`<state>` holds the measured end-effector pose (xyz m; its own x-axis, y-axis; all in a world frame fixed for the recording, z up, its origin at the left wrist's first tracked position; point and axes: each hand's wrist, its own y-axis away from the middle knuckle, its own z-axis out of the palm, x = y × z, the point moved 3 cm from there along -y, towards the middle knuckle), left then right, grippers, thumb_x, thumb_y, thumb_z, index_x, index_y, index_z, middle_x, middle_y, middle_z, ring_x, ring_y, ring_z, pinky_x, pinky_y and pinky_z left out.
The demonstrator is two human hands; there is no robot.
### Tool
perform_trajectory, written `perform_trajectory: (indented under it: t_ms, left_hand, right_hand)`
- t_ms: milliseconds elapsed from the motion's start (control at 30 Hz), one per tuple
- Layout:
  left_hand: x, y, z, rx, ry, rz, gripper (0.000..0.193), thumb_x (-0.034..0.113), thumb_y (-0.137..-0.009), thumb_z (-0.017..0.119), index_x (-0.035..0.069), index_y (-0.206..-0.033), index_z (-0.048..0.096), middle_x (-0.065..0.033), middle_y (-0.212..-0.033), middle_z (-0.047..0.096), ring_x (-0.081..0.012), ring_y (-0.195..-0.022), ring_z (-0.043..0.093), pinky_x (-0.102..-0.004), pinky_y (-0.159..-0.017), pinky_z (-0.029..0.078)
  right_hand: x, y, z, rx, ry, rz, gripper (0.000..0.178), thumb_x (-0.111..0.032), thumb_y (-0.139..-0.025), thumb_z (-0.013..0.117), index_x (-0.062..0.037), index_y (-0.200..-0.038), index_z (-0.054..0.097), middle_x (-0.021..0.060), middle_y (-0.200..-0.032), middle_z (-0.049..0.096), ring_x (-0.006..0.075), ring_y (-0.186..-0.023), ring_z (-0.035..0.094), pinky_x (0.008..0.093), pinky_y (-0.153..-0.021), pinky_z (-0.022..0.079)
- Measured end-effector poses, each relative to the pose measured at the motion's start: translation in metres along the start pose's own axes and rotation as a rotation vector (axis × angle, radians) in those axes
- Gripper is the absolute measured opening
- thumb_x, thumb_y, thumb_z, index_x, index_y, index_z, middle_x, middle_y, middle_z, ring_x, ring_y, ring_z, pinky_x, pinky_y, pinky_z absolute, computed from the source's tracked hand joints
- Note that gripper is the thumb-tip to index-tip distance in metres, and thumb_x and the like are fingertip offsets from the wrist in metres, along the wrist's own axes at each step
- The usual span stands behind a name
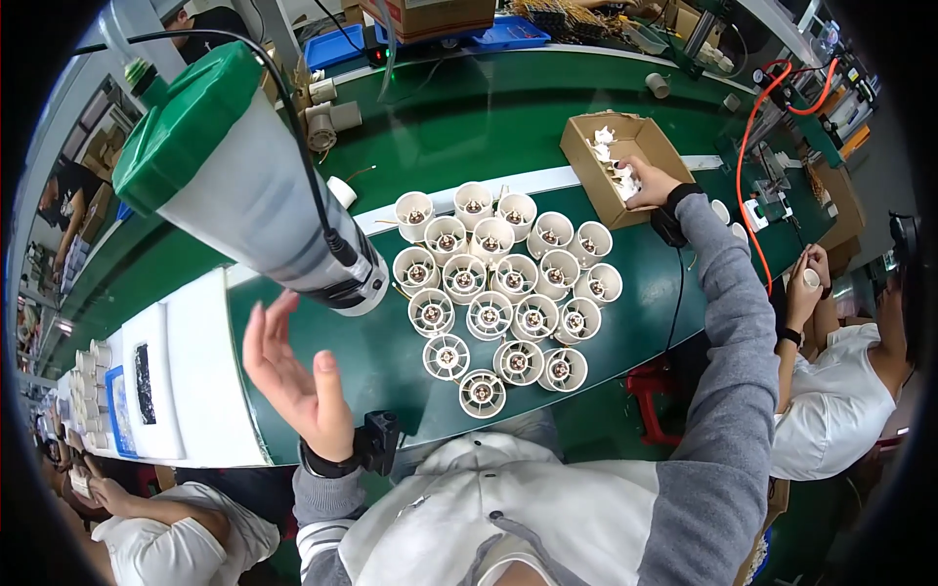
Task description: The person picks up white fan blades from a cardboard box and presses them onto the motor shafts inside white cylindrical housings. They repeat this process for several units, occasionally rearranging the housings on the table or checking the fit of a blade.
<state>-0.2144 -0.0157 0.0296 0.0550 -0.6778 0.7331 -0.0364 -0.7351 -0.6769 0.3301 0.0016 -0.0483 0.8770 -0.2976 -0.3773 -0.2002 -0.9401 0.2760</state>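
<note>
The right hand [647, 184] reaches far forward into an open cardboard box [586, 146] at the far right of the desk [469, 117], its fingers closed around small white plastic parts [625, 183] that lie loose inside the box; just how many it pinches cannot be told. These parts look light, stiff and smooth, so I judge them easy to lift but apt to slip, best taken between fingertip and thumb at their edges. The left hand [298, 381] hangs free near the body, palm open, fingers spread, holding nothing, just below a large hanging tool with a green cap [244, 186] and a black cable. Between the two hands, nearer the right forearm, stands a tight cluster of white round housings [503, 293] with small motor cores showing in their middles; they stand upright, touching one another. They seem rigid thin-walled plastic, light, likely safest gripped around the outer rim rather than by the inner spokes. A co-worker's hands [809, 278] work well off to the right.
</note>
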Motion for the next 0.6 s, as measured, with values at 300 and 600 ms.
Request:
perform_trajectory:
  t_ms: [300, 600]
  left_hand:
    - [-0.014, 0.064, -0.02, -0.188, -0.165, -0.345, 0.041, 0.006, -0.08, 0.059, -0.001, -0.119, 0.049, -0.0151, -0.109, 0.056, -0.0283, -0.109, 0.051, -0.0403, -0.098, 0.035]
    - [-0.002, 0.078, -0.009, -0.432, -0.233, -0.192, 0.019, 0.008, -0.079, 0.063, 0.0, -0.095, 0.06, -0.0132, -0.097, 0.06, -0.0312, -0.104, 0.054, -0.0392, -0.09, 0.041]
  right_hand:
    - [0.009, -0.005, -0.008, 0.314, -0.075, -0.026, 0.042, -0.014, -0.068, 0.07, -0.0095, -0.107, 0.054, 0.0089, -0.091, 0.059, 0.0221, -0.088, 0.058, 0.031, -0.08, 0.045]
    - [0.015, 0.016, -0.028, 0.452, -0.099, 0.043, 0.017, -0.011, -0.077, 0.062, -0.004, -0.092, 0.061, 0.0048, -0.08, 0.064, 0.0182, -0.077, 0.06, 0.0292, -0.076, 0.048]
